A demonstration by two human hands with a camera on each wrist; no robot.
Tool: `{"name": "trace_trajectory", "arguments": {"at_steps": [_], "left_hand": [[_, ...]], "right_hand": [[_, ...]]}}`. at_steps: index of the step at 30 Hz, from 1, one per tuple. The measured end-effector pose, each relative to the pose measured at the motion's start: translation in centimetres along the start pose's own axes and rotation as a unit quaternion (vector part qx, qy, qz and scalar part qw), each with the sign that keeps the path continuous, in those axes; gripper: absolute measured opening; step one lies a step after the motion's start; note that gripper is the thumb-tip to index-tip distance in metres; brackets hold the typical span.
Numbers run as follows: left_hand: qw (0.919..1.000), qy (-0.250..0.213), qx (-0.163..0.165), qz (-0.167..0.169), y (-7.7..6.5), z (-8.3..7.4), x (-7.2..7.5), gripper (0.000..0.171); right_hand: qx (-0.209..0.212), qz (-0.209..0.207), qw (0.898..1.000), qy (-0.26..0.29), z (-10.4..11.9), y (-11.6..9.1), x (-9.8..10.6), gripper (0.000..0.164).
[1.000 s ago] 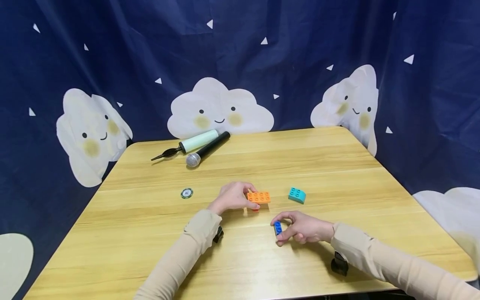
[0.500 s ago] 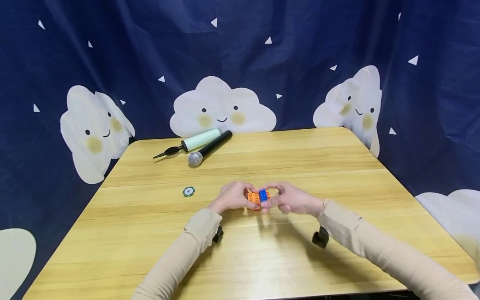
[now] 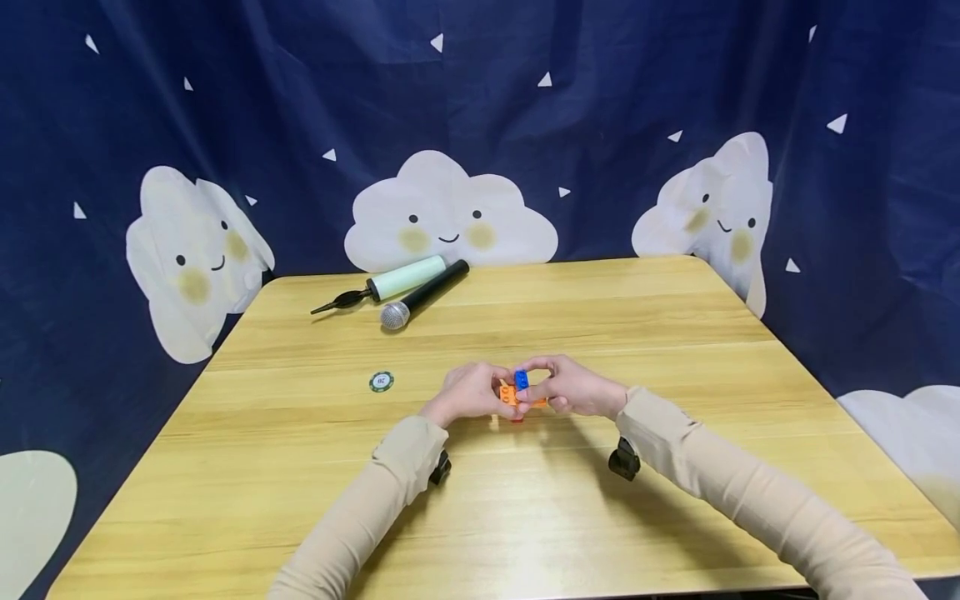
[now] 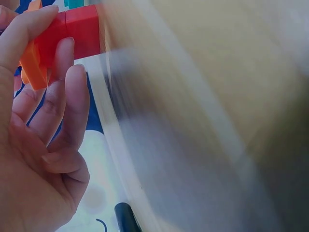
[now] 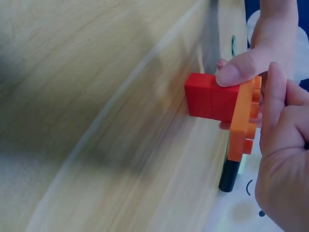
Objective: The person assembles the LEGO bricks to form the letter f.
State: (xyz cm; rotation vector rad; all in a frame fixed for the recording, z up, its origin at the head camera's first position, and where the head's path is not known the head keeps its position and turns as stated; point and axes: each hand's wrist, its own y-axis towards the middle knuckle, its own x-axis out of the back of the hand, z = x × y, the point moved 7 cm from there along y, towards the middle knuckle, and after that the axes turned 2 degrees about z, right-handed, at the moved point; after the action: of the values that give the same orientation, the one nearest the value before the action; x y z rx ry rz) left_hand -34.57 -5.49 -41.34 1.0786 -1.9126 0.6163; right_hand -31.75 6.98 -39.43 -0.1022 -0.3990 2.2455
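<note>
In the head view my left hand (image 3: 474, 389) steadies a stack made of an orange brick (image 3: 507, 394) on top of red bricks (image 5: 211, 97). Its thumb presses the red side in the right wrist view. My right hand (image 3: 576, 387) pinches a small blue brick (image 3: 521, 380) between thumb and fingers, right at the orange brick's studded top. The orange brick overhangs the red column, which stands upright on the table (image 3: 480, 517). A teal brick (image 4: 75, 3) peeks in at the top of the left wrist view; in the head view the right hand hides it.
A poker chip (image 3: 381, 382) lies left of the hands. Farther back, a black microphone (image 3: 423, 296) rests beside a pale green hand pump (image 3: 405, 278). A dark blue curtain (image 3: 600, 100) with cloud faces hangs behind the table's far edge.
My right hand has carried the blue brick left and away from me, from the bare table to the orange brick, covering the teal brick from the head camera. The left hand has stayed at the stack.
</note>
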Motion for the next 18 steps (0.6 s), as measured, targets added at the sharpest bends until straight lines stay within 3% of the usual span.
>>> {"name": "trace_trajectory", "arguments": {"at_steps": [10,18], "left_hand": [[1.0000,0.007,0.003,0.001,0.04,-0.05,0.05,0.030],[1.0000,0.005,0.002,0.000,0.00,-0.03,0.05,0.029]], "right_hand": [[0.003,0.006,1.000,-0.020,-0.19,-0.09,-0.45,0.050],[0.004,-0.027,0.998,-0.049,-0.16,0.11,-0.07,0.048]]}}
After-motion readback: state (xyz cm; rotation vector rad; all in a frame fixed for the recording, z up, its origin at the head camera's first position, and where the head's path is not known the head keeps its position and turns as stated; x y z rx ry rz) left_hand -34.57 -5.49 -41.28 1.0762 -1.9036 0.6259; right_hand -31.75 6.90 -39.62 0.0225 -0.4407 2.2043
